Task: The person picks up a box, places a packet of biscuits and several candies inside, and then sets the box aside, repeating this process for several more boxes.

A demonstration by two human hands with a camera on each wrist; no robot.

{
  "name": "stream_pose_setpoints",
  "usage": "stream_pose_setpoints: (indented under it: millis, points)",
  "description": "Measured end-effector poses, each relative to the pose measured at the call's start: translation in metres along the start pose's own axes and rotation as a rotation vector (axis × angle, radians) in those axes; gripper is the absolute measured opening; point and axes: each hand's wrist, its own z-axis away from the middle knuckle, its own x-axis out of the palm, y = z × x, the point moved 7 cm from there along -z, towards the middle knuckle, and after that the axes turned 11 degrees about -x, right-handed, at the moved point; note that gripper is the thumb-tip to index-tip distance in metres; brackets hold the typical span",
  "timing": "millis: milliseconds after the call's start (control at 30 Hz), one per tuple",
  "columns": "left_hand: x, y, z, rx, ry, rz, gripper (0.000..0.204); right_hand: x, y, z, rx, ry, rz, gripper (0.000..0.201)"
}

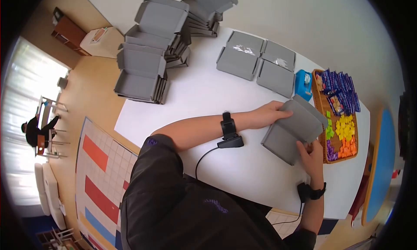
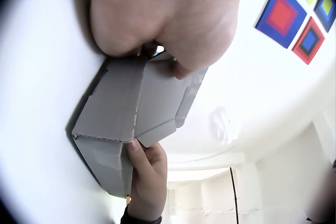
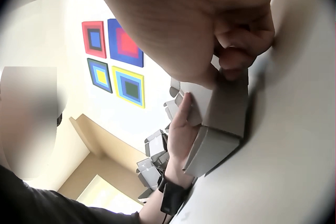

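A grey cardboard box (image 1: 284, 141) with its lid raised sits on the white table in front of the person. The left hand (image 1: 267, 114) holds it at the back left corner, where lid and tray meet. In the left wrist view, the left thumb (image 2: 181, 71) lies on the lid's inner face; the other fingers are mostly hidden. At the near right side, the right hand (image 1: 311, 159) pinches the box wall. The right thumb (image 2: 135, 150) shows at the wall's edge in the left wrist view, and curled fingers (image 3: 239, 51) appear in the right wrist view.
Stacks of open grey boxes (image 1: 141, 83) stand at the table's far left. Closed grey boxes (image 1: 236, 61) lie toward the back, by a blue tape dispenser (image 1: 303, 85). A wicker basket (image 1: 320, 106) at right holds blue snack packets (image 1: 341, 87) and small coloured pieces (image 1: 344, 127).
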Motion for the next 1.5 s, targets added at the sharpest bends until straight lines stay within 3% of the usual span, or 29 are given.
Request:
stream_pose_setpoints:
  millis: [167, 267, 367, 467, 567, 667, 700, 800, 1000, 1067, 1200, 1267, 1367, 1500]
  points:
    - [0.002, 0.008, 0.005, 0.029, 0.020, -0.099, 0.050, 0.000, 0.019, 0.000, 0.015, 0.002, -0.113, 0.025]
    - [-0.002, 0.028, 0.009, 0.249, 0.195, -0.550, 0.063, 0.003, 0.026, -0.002, 0.035, 0.052, -0.247, 0.022]
    - [0.024, 0.091, 0.065, 0.482, 0.608, -1.008, 0.069, -0.001, 0.031, -0.002, 0.090, 0.013, -0.245, 0.019]
    - [0.086, 0.121, 0.104, 0.623, 0.377, -1.400, 0.063, 0.004, 0.030, -0.001, 0.135, -0.020, -0.259, 0.018]
    - [0.110, 0.060, 0.109, 0.477, -0.075, -1.537, 0.049, 0.018, 0.012, 0.003, 0.155, -0.096, -0.351, 0.020]
    - [0.112, 0.016, 0.125, 0.552, 0.105, -2.025, 0.039, 0.032, -0.008, 0.010, 0.201, -0.318, -0.411, 0.023]
    - [0.110, 0.008, 0.128, 0.494, 0.115, -2.136, 0.031, 0.037, -0.011, 0.013, 0.221, -0.405, -0.428, 0.024]
    - [0.110, 0.006, 0.147, 0.385, 0.106, -2.148, 0.027, 0.048, -0.015, 0.019, 0.158, -0.455, -0.535, 0.026]
    - [0.096, 0.063, 0.218, 0.472, 0.406, -2.226, 0.038, 0.048, -0.026, 0.015, 0.161, -0.540, -0.541, 0.035]
    - [0.085, 0.088, 0.251, 0.370, 0.564, -2.324, 0.052, 0.049, -0.035, 0.018, 0.131, -0.618, -0.511, 0.039]
    - [0.053, 0.133, 0.324, 0.198, 1.044, -2.327, 0.057, 0.049, -0.049, 0.020, 0.088, -0.706, -0.436, 0.045]
    - [0.032, 0.144, 0.362, 0.154, 1.246, -2.333, 0.053, 0.048, -0.050, 0.019, 0.069, -0.711, -0.434, 0.045]
    - [-0.002, 0.146, 0.401, 0.094, 1.396, -2.356, 0.051, 0.050, -0.049, 0.017, 0.047, -0.708, -0.433, 0.046]
    - [-0.029, 0.135, 0.407, 0.029, 1.520, -2.329, 0.046, 0.049, -0.047, 0.020, 0.043, -0.726, -0.447, 0.046]
